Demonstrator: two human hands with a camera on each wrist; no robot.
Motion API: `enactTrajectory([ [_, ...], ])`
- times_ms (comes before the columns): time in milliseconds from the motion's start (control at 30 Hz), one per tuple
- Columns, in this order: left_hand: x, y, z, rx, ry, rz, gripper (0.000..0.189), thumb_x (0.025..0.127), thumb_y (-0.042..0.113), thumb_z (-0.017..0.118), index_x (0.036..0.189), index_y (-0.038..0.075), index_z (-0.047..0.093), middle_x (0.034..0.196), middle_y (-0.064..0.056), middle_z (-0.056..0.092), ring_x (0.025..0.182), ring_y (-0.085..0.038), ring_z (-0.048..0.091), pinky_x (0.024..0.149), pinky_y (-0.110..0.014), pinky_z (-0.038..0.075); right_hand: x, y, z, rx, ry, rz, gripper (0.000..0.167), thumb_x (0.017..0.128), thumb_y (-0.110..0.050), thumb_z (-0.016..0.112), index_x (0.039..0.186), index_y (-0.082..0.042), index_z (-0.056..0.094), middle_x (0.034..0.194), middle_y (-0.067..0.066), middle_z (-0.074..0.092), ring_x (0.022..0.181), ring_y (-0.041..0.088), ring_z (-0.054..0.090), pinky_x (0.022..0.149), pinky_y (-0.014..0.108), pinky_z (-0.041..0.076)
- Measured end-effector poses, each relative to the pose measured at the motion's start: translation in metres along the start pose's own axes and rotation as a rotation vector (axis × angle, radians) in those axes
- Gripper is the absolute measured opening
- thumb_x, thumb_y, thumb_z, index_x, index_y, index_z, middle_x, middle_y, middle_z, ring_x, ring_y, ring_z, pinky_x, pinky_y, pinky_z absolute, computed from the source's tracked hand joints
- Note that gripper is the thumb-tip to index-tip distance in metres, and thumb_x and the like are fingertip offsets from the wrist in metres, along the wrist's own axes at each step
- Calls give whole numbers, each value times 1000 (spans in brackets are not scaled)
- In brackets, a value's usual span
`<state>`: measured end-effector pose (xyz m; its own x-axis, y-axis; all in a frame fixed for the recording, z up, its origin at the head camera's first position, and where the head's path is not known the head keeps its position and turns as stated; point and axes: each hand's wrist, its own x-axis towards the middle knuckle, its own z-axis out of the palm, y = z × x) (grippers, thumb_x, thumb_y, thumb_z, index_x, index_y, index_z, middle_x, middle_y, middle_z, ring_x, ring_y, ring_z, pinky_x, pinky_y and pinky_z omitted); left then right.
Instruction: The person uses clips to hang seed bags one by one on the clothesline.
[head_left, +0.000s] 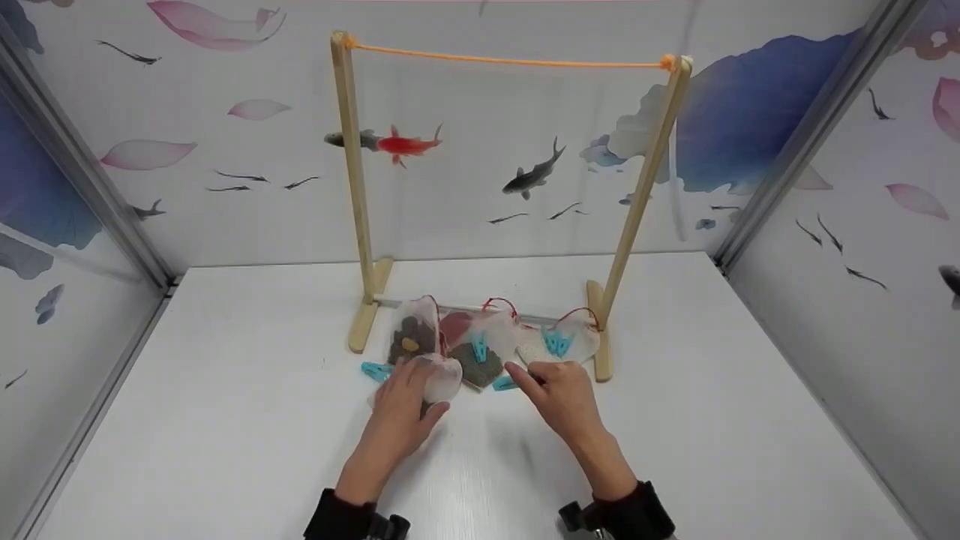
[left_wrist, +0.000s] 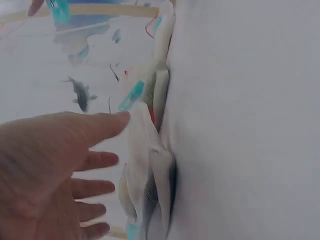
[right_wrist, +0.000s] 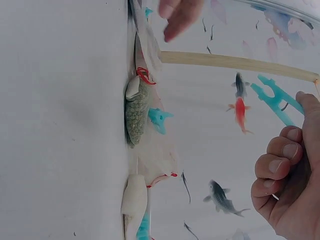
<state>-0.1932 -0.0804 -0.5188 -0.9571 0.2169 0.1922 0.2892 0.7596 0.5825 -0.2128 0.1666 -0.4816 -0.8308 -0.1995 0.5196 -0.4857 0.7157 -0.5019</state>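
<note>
My right hand (head_left: 562, 394) pinches a teal clothespin (right_wrist: 274, 100) between thumb and fingers; in the right wrist view its two prongs stand apart. My left hand (head_left: 401, 412) is over a small whitish sheer drawstring pouch (head_left: 444, 379), fingers extended; in the left wrist view those fingers are spread and grip nothing. I cannot tell whether they touch the pouch. Behind it lies a pouch with dark contents (head_left: 411, 337). A pouch with grey-green contents (head_left: 478, 369) and a pale pouch (head_left: 540, 352) lie to the right, red cords showing.
Two wooden posts (head_left: 351, 165) on feet carry an orange cord (head_left: 510, 60) across the top. A low bar joins them behind the pouches. More teal clothespins (head_left: 557, 342) lie on and beside the pouches. Printed panels (head_left: 465, 210) enclose the white table (head_left: 247, 420).
</note>
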Motion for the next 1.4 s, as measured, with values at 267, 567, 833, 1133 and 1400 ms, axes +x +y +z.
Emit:
enactTrajectory([
  [267, 4, 43, 5, -476, -93, 116, 40, 98, 43, 60, 132, 21, 61, 124, 3, 69, 111, -17, 67, 89, -25, 56, -3, -10, 11, 76, -61, -102, 51, 94, -32, 67, 51, -12, 48, 53, -18, 24, 49, -6, 17, 49, 13, 15],
  [567, 8, 35, -4, -593, -84, 59, 26, 95, 37, 65, 115, 22, 71, 109, 3, 72, 103, -12, 69, 88, -21, 56, -3, -15, 7, 147, -368, -102, 36, 102, -35, 55, 77, -10, 54, 66, -13, 35, 59, -1, 34, 55, 15, 29],
  [833, 7, 34, -5, -526, -45, 67, 39, 95, 43, 64, 127, 21, 64, 117, 3, 68, 109, -15, 66, 87, -22, 55, -3, -9, 2, 154, -337, -155, 26, 103, -33, 52, 90, -11, 56, 74, -7, 43, 69, 3, 42, 62, 17, 37],
  [1133, 5, 27, 9, -217, 11, 27, 36, 95, 26, 69, 128, 15, 60, 131, -9, 59, 122, -29, 57, 96, -43, 53, 4, 4, -8, 136, -68, -125, 23, 98, -20, 63, 79, -12, 52, 69, -12, 34, 63, 0, 36, 57, 16, 32],
  [1400, 10, 9, 32, 291, 79, -65, 56, 84, 15, 79, 132, 6, 51, 133, -22, 51, 120, -42, 52, 86, -59, 51, 10, 12, -14, 98, -95, -104, 29, 99, -22, 62, 75, -11, 48, 68, -14, 31, 61, 1, 32, 57, 17, 28],
])
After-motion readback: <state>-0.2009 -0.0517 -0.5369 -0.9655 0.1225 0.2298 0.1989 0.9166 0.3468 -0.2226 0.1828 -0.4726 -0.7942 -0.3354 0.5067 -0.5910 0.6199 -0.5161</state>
